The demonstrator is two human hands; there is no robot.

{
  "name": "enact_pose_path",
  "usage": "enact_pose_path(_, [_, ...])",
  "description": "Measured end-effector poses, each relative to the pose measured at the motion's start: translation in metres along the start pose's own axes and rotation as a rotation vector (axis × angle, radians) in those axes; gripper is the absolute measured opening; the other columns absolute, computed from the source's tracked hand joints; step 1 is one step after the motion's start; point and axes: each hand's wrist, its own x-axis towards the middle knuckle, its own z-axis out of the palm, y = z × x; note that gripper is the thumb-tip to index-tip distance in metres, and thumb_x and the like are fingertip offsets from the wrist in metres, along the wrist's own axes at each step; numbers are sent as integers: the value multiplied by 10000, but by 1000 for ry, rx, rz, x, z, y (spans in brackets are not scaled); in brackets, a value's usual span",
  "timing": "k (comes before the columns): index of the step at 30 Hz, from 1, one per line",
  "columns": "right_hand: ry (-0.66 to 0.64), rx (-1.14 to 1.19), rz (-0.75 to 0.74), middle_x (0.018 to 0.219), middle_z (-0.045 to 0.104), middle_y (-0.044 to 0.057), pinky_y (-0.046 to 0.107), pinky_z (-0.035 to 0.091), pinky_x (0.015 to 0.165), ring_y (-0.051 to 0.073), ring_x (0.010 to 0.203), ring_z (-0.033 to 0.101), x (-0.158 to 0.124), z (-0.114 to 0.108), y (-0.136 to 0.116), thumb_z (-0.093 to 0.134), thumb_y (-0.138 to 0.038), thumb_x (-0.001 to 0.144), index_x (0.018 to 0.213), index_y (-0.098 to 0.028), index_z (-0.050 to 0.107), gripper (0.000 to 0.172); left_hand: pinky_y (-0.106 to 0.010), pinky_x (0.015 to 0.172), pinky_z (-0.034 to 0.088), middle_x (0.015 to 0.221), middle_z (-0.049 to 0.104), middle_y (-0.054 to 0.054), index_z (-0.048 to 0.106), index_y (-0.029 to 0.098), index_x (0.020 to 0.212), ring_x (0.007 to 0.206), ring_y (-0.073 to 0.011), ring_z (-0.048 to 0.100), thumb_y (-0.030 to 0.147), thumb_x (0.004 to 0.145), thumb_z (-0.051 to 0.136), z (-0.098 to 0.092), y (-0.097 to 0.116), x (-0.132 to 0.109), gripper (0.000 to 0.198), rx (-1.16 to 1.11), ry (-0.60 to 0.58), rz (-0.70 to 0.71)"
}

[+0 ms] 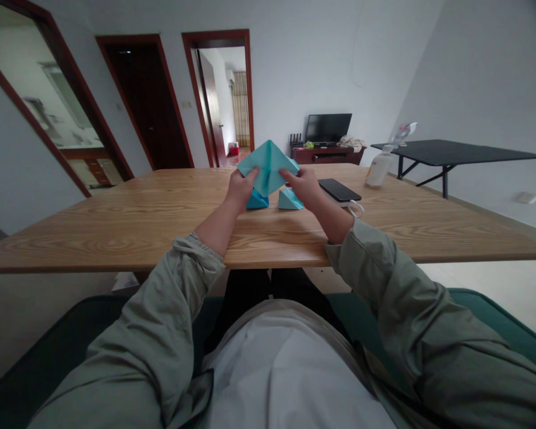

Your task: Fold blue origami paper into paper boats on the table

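Note:
A light-blue sheet of folded paper (268, 167) is held up above the table, diamond-shaped with a crease down its middle. My left hand (242, 186) pinches its left side, thumb on the near face. On the opposite side my right hand (304, 185) grips the same paper, its thumb also in front. The other fingers are mostly hidden behind the sheet. Below it on the table stand two folded paper pieces: a darker blue one (258, 200) by my left hand and a pale blue one (290, 200) by my right hand.
The wooden table (161, 229) spreads out before me. A black phone-like slab (339, 190) lies right of my right hand, a white cable (357, 208) beside it. Farther right stands a translucent bottle (379, 168). Behind are a black table (455, 152) and a television (329, 128).

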Motion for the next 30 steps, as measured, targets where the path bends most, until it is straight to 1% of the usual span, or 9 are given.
enact_pose_path(4, [45,-159,-88,571,434,-25,262,374,569,129,608,430,-1,-4,-6,672,-549,751,580,-193,517,423,-319,781,520,822,667,-32,666,186,842,853,-196,631,417,727,693,-3,1,4,259,-10,75,49])
enact_pose_path(7, [86,-266,-137,558,394,-28,266,335,573,134,612,403,-3,-5,-11,641,-543,769,568,-202,496,421,-298,775,512,817,647,-20,649,194,849,856,-184,619,399,729,706,-3,5,2,245,0,72,54])
enact_pose_path(12, [170,-326,-141,533,353,-39,278,312,589,134,595,374,-3,-6,-14,615,-529,798,577,-213,461,416,-260,731,507,810,619,1,621,219,966,809,-152,620,440,715,762,0,13,-8,363,-38,-93,21])
enact_pose_path(16, [196,-292,-140,530,340,-44,271,324,583,129,594,380,-2,-7,-10,623,-534,801,574,-213,452,428,-264,752,520,838,650,3,587,218,1054,806,-151,640,384,585,866,4,12,-15,570,-29,-306,30])
enact_pose_path(19, [205,-209,-115,536,353,-48,259,360,571,128,598,416,0,-6,-6,651,-578,771,593,-212,475,443,-300,796,531,891,673,-17,579,205,1091,871,-188,664,300,488,909,6,11,-18,695,-8,-386,23])
enact_pose_path(21, [177,-75,-69,559,409,-48,255,405,572,130,604,463,1,-5,-6,675,-617,736,643,-213,506,447,-318,820,531,934,683,-37,584,196,1100,921,-211,668,280,472,911,7,12,-20,713,-38,-394,-3])
enact_pose_path(24, [27,225,54,655,555,-38,273,498,626,140,654,567,0,-3,-8,718,-626,689,766,-223,550,443,-333,822,536,978,690,-43,579,210,1120,946,-222,670,292,493,903,6,14,-22,710,-118,-401,-58])
enact_pose_path(27, [-140,446,176,775,654,-34,308,552,734,140,729,640,-3,-1,-11,777,-547,660,876,-236,570,431,-338,801,546,966,688,-20,564,249,1130,924,-208,678,318,531,891,4,17,-23,686,-190,-367,-120])
enact_pose_path(30, [-232,553,267,842,694,-41,309,561,793,133,774,666,-7,1,-11,818,-424,644,928,-247,577,412,-329,788,554,970,684,-2,553,279,1118,906,-188,681,341,551,887,2,20,-22,661,-241,-319,-163])
